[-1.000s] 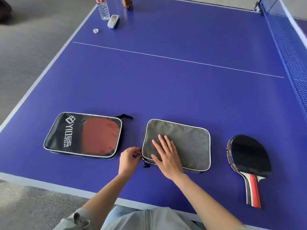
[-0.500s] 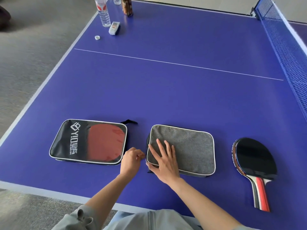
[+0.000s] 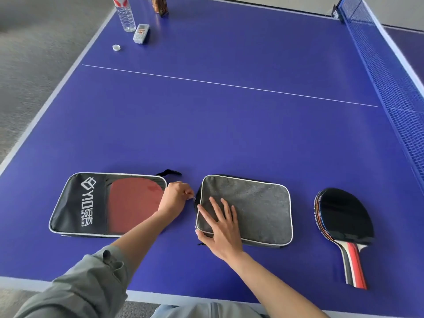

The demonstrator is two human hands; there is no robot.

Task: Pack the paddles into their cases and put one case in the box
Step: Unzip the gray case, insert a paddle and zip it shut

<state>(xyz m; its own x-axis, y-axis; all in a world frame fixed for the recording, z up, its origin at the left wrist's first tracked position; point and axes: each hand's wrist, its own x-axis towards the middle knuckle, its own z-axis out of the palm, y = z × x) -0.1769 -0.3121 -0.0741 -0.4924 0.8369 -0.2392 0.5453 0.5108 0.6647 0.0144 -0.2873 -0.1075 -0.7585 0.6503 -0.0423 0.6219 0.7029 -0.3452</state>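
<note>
A grey paddle case (image 3: 259,207) with white piping lies flat near the front of the table. My right hand (image 3: 221,230) rests on its left part with the fingers spread. My left hand (image 3: 175,198) pinches the small zipper pull at the case's left edge, about halfway up. To the left lies a black case (image 3: 75,203) with a clear window; a red paddle (image 3: 135,203) shows inside it. A loose black paddle (image 3: 343,216) with a striped handle lies to the right of the grey case.
The purple table (image 3: 229,134) has a net (image 3: 390,72) along its right side. At the far left stand a water bottle (image 3: 125,14), its cap (image 3: 116,47), a remote (image 3: 141,33) and a brown carton (image 3: 159,4). No box is in view.
My left hand has moved up along the grey case's left edge with the zipper pull, from the lower corner to mid-height. My right hand stays pressed on the case.
</note>
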